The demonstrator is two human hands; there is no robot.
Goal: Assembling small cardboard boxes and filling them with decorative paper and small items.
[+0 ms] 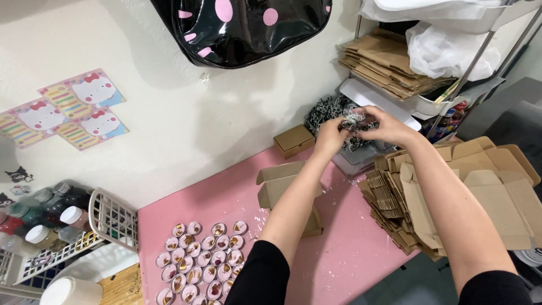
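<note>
— Head view: what do the hands grip?
— Left hand [330, 137] and right hand [389, 127] both pinch one tuft of grey-white shredded paper [354, 120], upper right of centre.
— Around them?
— Clear bin of shreds [353, 161] beneath, open brown cardboard box [280, 183] on the pink table [344, 254].

Bare pink table [350, 254] lies open between the round tins [200, 257] and flat cardboard stack [395, 209]; an open carton [279, 183] blocks the middle.

The table [344, 260] is pink, the shredded paper [333, 110] speckled black and white, the folded boxes [485, 192] plain brown, the hanging bag [243, 28] glossy black with pink spots.
</note>
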